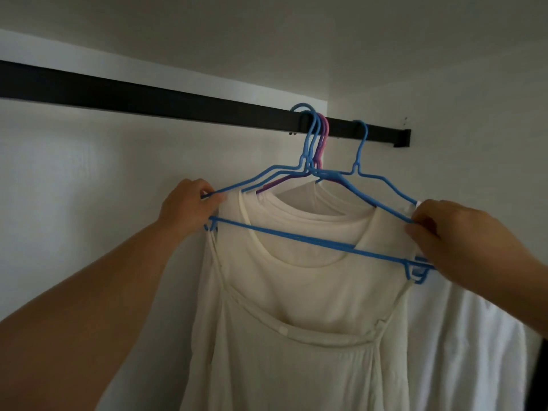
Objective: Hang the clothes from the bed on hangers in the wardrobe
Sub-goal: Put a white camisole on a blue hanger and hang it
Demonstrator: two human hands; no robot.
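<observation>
Head view: black wardrobe rail [178, 99] w/ several hangers, blue and purple. Front blue hanger [296, 237] hooked on rail, carrying cream strappy dress [296, 366] over cream tee [311, 232]. Left hand [189, 207]: fingers pinch hanger's left shoulder. Right hand [444, 229]: fingers pinch its right shoulder. White garment [462, 351] hangs at right.

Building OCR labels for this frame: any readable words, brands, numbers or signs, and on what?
None readable.
Small white tag on the cream strappy dress: no text can be made out.
Blue plastic hangers, black wardrobe rail, white shirt: no markings visible.
</observation>
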